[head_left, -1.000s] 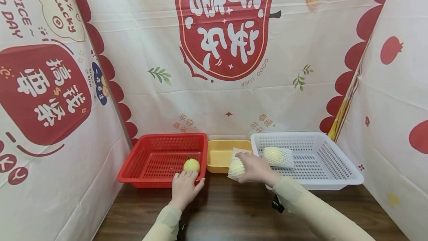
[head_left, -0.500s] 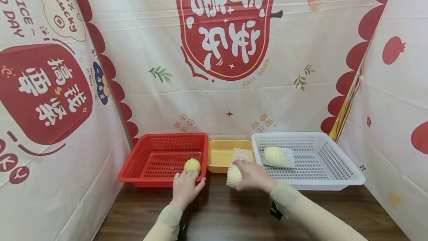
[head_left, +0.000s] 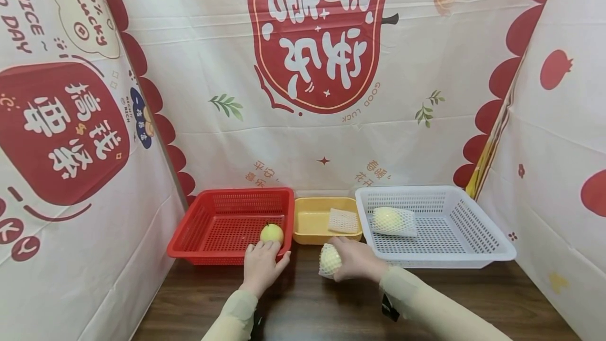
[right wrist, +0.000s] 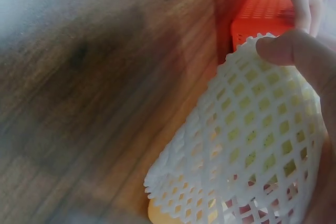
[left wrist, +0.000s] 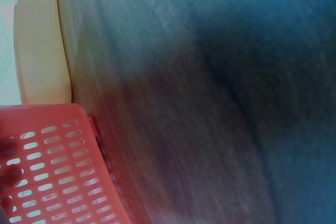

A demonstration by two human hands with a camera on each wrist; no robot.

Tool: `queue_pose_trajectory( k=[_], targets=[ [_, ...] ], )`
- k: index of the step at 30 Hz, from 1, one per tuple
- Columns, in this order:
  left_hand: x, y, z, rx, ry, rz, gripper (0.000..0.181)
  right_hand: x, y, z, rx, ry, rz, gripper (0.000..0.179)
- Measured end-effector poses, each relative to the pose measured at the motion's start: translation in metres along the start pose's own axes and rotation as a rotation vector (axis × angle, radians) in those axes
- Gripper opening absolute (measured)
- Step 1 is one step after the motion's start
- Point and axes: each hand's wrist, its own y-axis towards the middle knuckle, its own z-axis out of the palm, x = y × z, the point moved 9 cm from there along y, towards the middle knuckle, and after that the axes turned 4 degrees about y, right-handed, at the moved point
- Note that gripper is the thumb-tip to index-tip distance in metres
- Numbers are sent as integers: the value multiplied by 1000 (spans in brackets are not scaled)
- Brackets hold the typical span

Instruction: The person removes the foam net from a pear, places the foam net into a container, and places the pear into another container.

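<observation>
My right hand (head_left: pixel 359 259) grips a round yellow-green pear (head_left: pixel 330 261) in a white foam net, above the table in front of the yellow tray. In the right wrist view, the thumb presses on the foam net (right wrist: pixel 252 135), whose loose end hangs past the fruit. My left hand (head_left: pixel 263 267) reaches over the near rim of the red basket (head_left: pixel 227 254), fingertips at the near side of a bare pear (head_left: pixel 272 233) with a dark stem. A second netted pear (head_left: pixel 388 220) lies in the white basket (head_left: pixel 492 251).
Between the two baskets stands the small yellow tray (head_left: pixel 307 238), with an empty foam net (head_left: pixel 343 221) lying in it. The dark wooden table (head_left: pixel 303 309) runs along the front. Printed cloth (head_left: pixel 284 157) encloses the back and both sides.
My right hand has drawn the netted pear down and slightly left, away from the yellow tray, uncovering the empty net there. The left hand stays at the bare pear.
</observation>
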Motion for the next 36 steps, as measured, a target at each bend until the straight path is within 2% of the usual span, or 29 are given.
queue_pose_trajectory(
  k=[14, 25, 36],
  targets=[
    [0, 0, -1, -10, 8, 6, 33, -2, -7, 20, -2, 3, -26, 78],
    [1, 1, 1, 7, 5, -6, 34, -7, -8, 26, 4, 0, -33, 78],
    [0, 0, 2, -1, -1, -3, 33, -12, -14, 40, 3, -6, -56, 80]
  ],
)
